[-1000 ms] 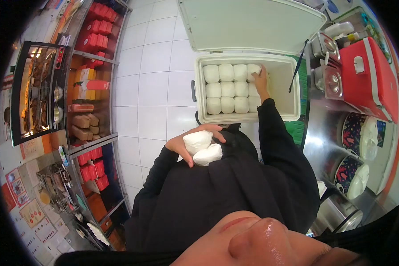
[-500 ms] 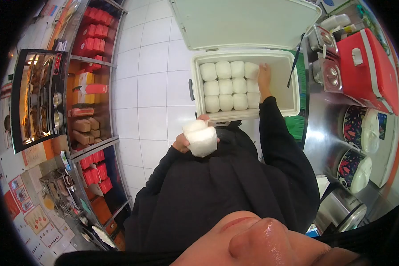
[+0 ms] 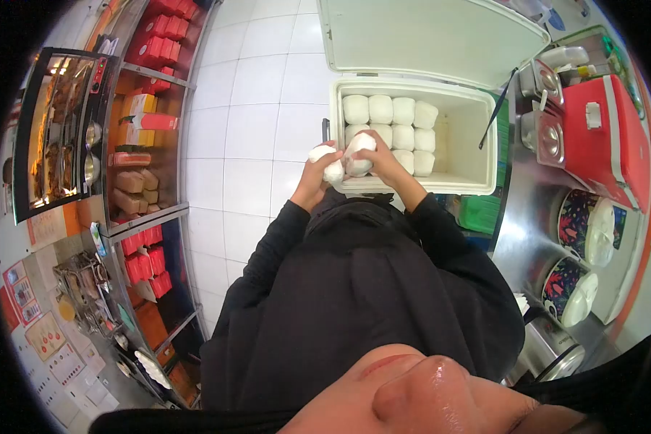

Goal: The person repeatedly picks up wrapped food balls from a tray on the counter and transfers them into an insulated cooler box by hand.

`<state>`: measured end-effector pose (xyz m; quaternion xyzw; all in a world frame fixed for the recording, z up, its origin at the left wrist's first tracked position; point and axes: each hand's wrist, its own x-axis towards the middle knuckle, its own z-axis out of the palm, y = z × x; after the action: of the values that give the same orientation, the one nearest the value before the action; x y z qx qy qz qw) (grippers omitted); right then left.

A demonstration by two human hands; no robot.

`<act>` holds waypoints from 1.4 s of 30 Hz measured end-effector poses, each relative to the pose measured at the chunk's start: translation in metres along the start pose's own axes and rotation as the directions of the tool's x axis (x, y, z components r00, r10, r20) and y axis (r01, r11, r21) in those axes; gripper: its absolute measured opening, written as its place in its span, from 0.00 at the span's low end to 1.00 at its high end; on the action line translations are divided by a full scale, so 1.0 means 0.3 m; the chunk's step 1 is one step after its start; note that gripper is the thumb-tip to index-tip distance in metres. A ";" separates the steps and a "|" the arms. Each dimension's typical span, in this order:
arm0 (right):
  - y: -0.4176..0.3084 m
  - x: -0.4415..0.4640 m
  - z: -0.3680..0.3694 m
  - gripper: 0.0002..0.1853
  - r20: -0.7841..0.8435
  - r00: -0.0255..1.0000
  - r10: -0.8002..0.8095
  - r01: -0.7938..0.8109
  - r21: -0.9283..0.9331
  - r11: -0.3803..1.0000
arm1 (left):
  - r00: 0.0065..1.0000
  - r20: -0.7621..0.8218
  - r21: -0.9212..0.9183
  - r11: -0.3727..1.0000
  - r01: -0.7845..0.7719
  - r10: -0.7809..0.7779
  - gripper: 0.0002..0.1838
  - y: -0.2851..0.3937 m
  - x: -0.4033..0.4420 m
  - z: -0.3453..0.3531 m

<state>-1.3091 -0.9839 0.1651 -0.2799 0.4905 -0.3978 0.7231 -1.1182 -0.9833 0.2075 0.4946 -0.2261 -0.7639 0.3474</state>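
My left hand (image 3: 312,181) is closed around a white rounded bundle (image 3: 333,171), just outside the front left corner of the white cooler box (image 3: 468,184). My right hand (image 3: 387,165) grips a second white bundle (image 3: 359,159) right beside it, over the box's front rim. Both bundles look soft and wrapped; their contents cannot be made out. Inside the box, rows of similar white bundles (image 3: 403,111) sit packed towards the left. My right hand and its bundle hide part of the front row.
The box's lid (image 3: 427,40) stands open at the back. On the right, a steel counter (image 3: 517,224) carries a red cooler (image 3: 604,137), steel containers (image 3: 540,141) and patterned pots (image 3: 577,213). Shelves with red packets (image 3: 155,50) and a lit glass cabinet (image 3: 58,137) line the left.
My right hand has moved left from inside the box and now grips a bundle. My left hand, which held two bundles together, has risen to the rim with one. The view has shifted slightly.
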 end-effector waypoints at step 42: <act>0.368 0.304 -0.410 0.40 -0.314 0.891 -0.329 0.087 -0.592 0.801 | 0.701 -0.642 0.250 0.949 -0.191 0.310 0.33 -0.527 -0.241 -0.207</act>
<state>-1.3720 -1.0051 -0.0115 -0.4459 0.6884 -0.3626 0.4424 -1.0907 -0.8249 0.1165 0.7285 -0.2124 -0.4567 0.4644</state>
